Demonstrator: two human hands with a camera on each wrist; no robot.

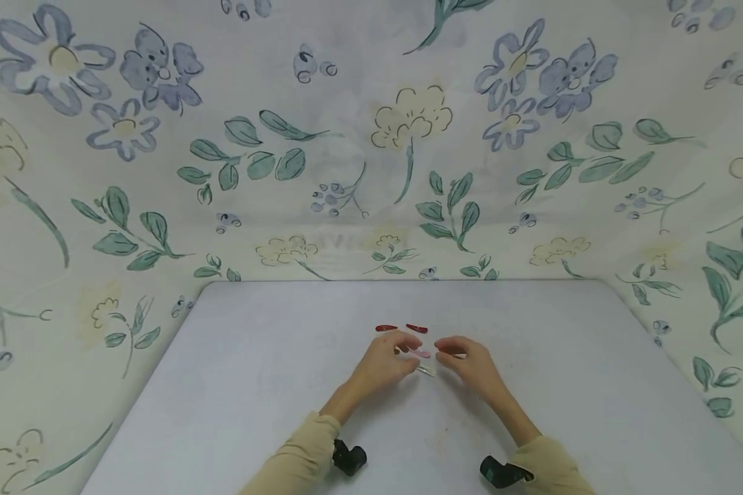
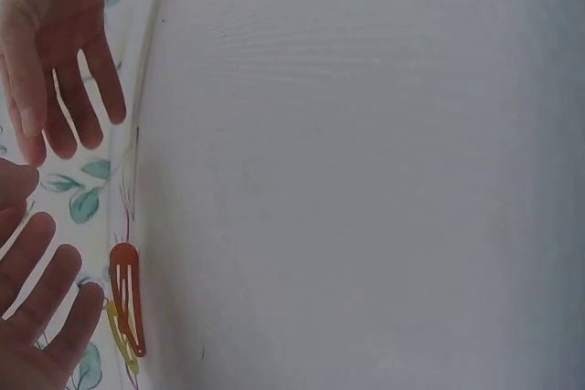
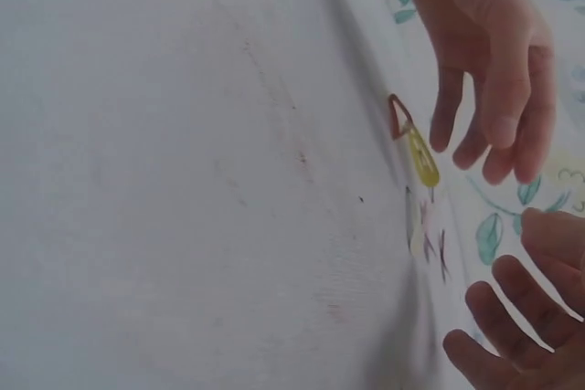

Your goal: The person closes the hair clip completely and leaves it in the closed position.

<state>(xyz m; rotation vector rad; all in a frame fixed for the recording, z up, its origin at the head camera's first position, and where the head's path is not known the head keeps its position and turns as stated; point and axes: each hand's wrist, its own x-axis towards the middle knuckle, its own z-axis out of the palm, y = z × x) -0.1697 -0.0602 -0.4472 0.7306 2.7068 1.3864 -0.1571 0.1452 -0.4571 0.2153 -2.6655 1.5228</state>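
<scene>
Both hands reach over the middle of the table with fingers spread and relaxed. My left hand (image 1: 384, 361) hovers beside a pink hair clip (image 1: 421, 353), and a pale clip (image 1: 426, 371) lies just below its thumb. Opposite it, my right hand (image 1: 470, 364) hangs with its fingertips facing the left ones. In the left wrist view an orange-red snap clip (image 2: 126, 289) overlaps a yellow clip (image 2: 116, 331), close to the left fingertips (image 2: 90, 294). The right wrist view shows the yellow clip (image 3: 421, 154) below the left fingers. Palms partly hide the small clips from the head view.
Two red clips, one at left (image 1: 386, 328) and one at right (image 1: 417, 328), lie on the white table (image 1: 272, 344) beyond the hands. Floral cloth (image 1: 347, 137) rises behind and at both sides. Black wrist cameras (image 1: 349, 458) sit below the forearms.
</scene>
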